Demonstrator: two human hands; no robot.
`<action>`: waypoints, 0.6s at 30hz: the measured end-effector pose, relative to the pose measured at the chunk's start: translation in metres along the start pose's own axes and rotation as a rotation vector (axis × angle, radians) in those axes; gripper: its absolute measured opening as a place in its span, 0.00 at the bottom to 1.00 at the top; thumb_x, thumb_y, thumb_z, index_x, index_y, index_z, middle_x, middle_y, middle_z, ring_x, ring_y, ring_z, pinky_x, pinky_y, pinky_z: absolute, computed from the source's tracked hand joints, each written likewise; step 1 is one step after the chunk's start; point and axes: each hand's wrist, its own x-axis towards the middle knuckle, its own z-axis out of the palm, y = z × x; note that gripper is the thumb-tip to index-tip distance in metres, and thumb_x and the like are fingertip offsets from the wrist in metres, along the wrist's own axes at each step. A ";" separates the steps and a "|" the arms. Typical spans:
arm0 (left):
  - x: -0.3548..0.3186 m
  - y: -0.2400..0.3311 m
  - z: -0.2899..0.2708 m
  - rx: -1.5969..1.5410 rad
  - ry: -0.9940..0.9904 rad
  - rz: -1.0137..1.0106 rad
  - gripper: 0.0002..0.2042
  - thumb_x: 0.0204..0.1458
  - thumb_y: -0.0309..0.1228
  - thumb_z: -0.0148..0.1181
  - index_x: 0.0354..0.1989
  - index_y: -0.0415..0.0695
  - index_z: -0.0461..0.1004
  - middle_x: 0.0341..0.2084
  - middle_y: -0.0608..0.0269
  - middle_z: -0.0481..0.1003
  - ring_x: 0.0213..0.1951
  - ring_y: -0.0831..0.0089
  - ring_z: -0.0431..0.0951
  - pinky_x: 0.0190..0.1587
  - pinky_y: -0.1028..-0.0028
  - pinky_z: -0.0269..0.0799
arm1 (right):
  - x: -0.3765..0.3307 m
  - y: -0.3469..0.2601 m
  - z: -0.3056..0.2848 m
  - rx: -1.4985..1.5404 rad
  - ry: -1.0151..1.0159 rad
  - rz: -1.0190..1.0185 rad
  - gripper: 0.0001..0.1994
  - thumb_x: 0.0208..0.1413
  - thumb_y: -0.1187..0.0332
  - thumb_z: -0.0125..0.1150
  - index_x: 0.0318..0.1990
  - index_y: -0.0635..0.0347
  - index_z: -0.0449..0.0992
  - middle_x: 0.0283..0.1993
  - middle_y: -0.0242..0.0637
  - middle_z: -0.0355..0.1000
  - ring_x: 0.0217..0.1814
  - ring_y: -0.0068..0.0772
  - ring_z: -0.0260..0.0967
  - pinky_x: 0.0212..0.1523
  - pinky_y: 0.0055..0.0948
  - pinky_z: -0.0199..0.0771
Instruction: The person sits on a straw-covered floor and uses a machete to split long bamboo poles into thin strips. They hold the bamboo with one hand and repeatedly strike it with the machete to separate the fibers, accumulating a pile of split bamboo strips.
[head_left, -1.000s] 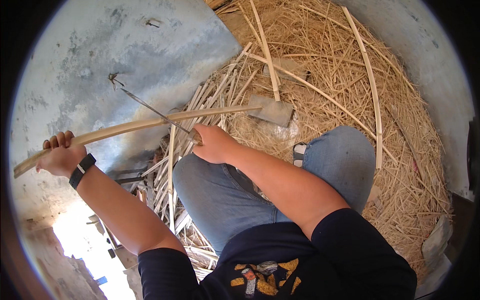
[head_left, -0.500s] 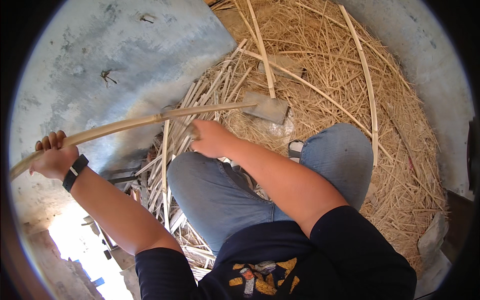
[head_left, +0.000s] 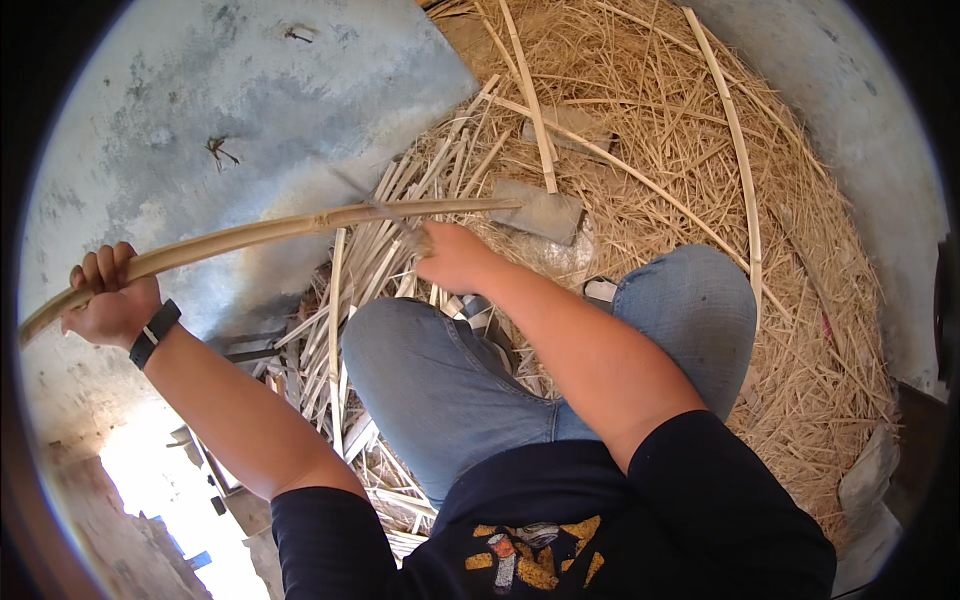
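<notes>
At the left, my left hand (head_left: 115, 300) is closed around a long split bamboo pole (head_left: 250, 234). The pole slants across in front of me, its far end over a flat stone block (head_left: 550, 215). My right hand (head_left: 455, 258) is closed on the handle of a knife (head_left: 383, 208) above my left knee. Motion smears the blade, which crosses the pole close to a node; whether it cuts in, I cannot tell. The handle is mostly hidden by my fingers.
Straw-like bamboo shavings (head_left: 660, 140) cover the floor ahead and right. Pale split strips (head_left: 400, 215) are heaped beyond my left knee. A long strip (head_left: 735, 150) lies at the right, and a blue-grey wall (head_left: 240, 90) rises at the left.
My right hand has moved right and slightly up along the pole, bringing the knife blade across it. The left hand keeps its grip, and the pole has risen slightly at that end.
</notes>
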 end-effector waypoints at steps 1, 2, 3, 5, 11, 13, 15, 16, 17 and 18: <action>0.004 0.001 -0.001 -0.045 -0.050 -0.005 0.30 0.61 0.65 0.33 0.24 0.48 0.61 0.14 0.71 0.51 0.15 0.76 0.47 0.20 0.76 0.46 | 0.002 -0.010 0.003 -0.049 -0.024 -0.091 0.23 0.49 0.68 0.63 0.53 0.65 0.71 0.35 0.44 0.73 0.36 0.38 0.75 0.38 0.40 0.76; 0.007 0.002 -0.002 -0.090 -0.100 -0.010 0.30 0.61 0.64 0.33 0.25 0.48 0.61 0.14 0.70 0.51 0.16 0.76 0.47 0.20 0.76 0.46 | 0.002 -0.011 0.006 -0.029 -0.007 -0.143 0.23 0.48 0.68 0.63 0.53 0.65 0.71 0.35 0.44 0.73 0.36 0.37 0.74 0.38 0.38 0.76; 0.009 0.003 -0.004 -0.069 -0.106 -0.013 0.30 0.61 0.64 0.32 0.25 0.48 0.60 0.14 0.70 0.50 0.16 0.76 0.47 0.21 0.76 0.46 | 0.003 -0.010 0.010 -0.007 0.009 -0.196 0.23 0.48 0.68 0.63 0.53 0.65 0.71 0.36 0.43 0.73 0.36 0.36 0.74 0.39 0.37 0.76; 0.010 0.007 0.003 -0.020 -0.131 -0.015 0.31 0.62 0.65 0.30 0.25 0.48 0.60 0.14 0.70 0.50 0.16 0.76 0.46 0.21 0.76 0.46 | 0.006 -0.006 0.015 0.088 0.035 -0.176 0.22 0.48 0.68 0.63 0.53 0.65 0.72 0.37 0.42 0.73 0.37 0.34 0.73 0.40 0.34 0.76; -0.008 0.007 0.023 0.017 -0.016 0.008 0.31 0.62 0.65 0.26 0.26 0.49 0.59 0.14 0.71 0.50 0.16 0.76 0.46 0.21 0.76 0.46 | 0.013 0.052 0.002 0.205 0.163 0.169 0.24 0.47 0.65 0.63 0.51 0.68 0.74 0.44 0.56 0.77 0.48 0.51 0.76 0.51 0.39 0.74; -0.005 0.008 0.017 -0.003 -0.058 0.003 0.31 0.62 0.65 0.26 0.26 0.49 0.60 0.14 0.71 0.50 0.16 0.76 0.46 0.21 0.76 0.47 | 0.013 0.052 0.001 0.173 0.154 0.157 0.23 0.46 0.65 0.63 0.51 0.69 0.74 0.44 0.56 0.77 0.48 0.52 0.76 0.51 0.40 0.74; -0.001 0.008 0.012 -0.039 -0.102 -0.007 0.32 0.62 0.66 0.26 0.26 0.49 0.60 0.14 0.71 0.50 0.17 0.76 0.46 0.22 0.75 0.47 | 0.012 0.050 -0.002 0.177 0.142 0.158 0.24 0.46 0.65 0.64 0.50 0.70 0.74 0.44 0.57 0.77 0.49 0.52 0.76 0.51 0.41 0.74; 0.000 0.007 0.013 -0.062 -0.128 -0.015 0.32 0.62 0.66 0.26 0.26 0.48 0.60 0.14 0.71 0.50 0.17 0.76 0.46 0.22 0.75 0.47 | 0.011 0.049 -0.002 0.202 0.135 0.165 0.24 0.46 0.64 0.64 0.50 0.70 0.74 0.44 0.57 0.77 0.49 0.53 0.76 0.51 0.42 0.74; 0.000 0.007 0.013 -0.085 -0.155 -0.022 0.33 0.62 0.67 0.26 0.26 0.48 0.60 0.15 0.71 0.50 0.17 0.76 0.46 0.22 0.75 0.47 | 0.010 0.049 -0.002 0.228 0.127 0.172 0.24 0.46 0.64 0.64 0.50 0.70 0.74 0.44 0.58 0.77 0.49 0.54 0.76 0.51 0.42 0.74; 0.000 0.007 0.013 -0.070 -0.130 -0.012 0.33 0.62 0.67 0.26 0.26 0.48 0.61 0.15 0.71 0.50 0.17 0.76 0.46 0.22 0.75 0.47 | 0.011 0.050 -0.001 0.197 0.144 0.160 0.24 0.46 0.64 0.64 0.50 0.70 0.74 0.44 0.58 0.77 0.49 0.54 0.76 0.51 0.42 0.74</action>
